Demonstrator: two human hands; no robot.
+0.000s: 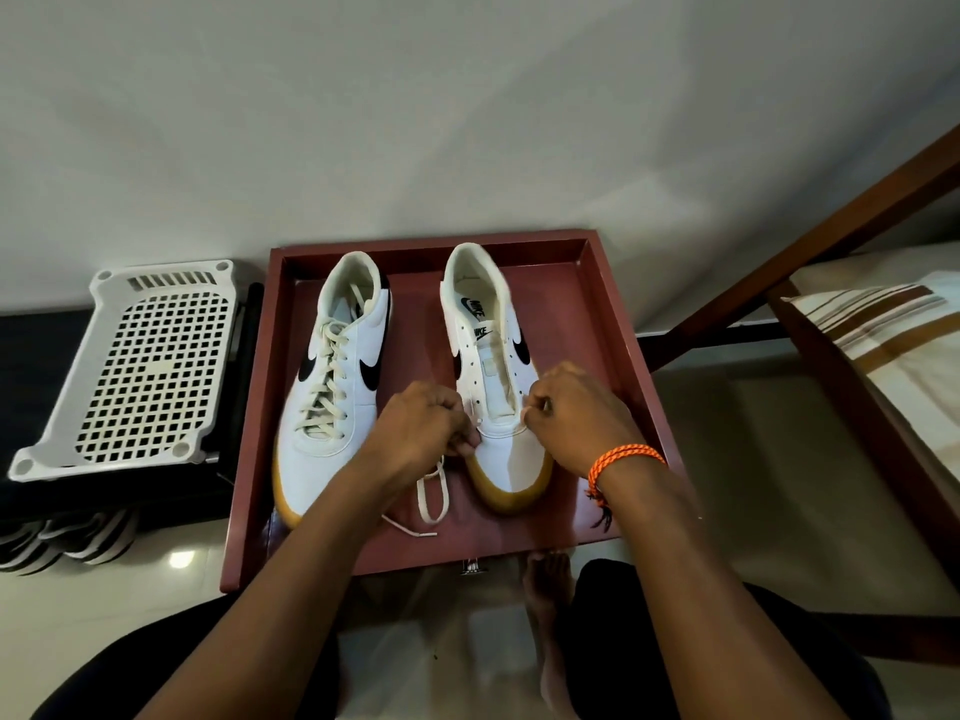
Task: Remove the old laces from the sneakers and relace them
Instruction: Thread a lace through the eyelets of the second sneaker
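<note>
White perforated plastic rack [140,366] at far left, rigid grid, sitting on a dark surface, striped dark footwear tucked below it. Next right, dark red tray [613,324] with raised rim, smooth matte, holding both sneakers side by side, toes toward the person at 6 o'clock, heels at 12. Left sneaker [332,376]: white smooth leather-like upper, black swoosh, gum-yellow sole, fully laced with flat cream lace, crisscrossed heel to toe. Left hand [421,428] sits between the two shoes, fingers curled and pinching the loose lace [434,491] at the right shoe's toe-end eyelet; slack loops out at 6 o'clock onto the tray floor, tip lying flat. Right sneaker [493,356]: same build, eyelet rows bare, tongue exposed, long axis 12 to 6; lace seems threaded only at the bottom pair, hard to confirm under the fingers. Right hand [571,413], orange braided band at wrist, fingers bunched and pinching the other lace end at the right-side bottom eyelet. Key relation: next open eyelets lie at 12 o'clock from both sets of fingers, up along the shoe's long axis; both hands about equally near, one per row. Judged early relacing of the right shoe. Wooden frame [779,252] and striped cloth [878,324] at far right.
</note>
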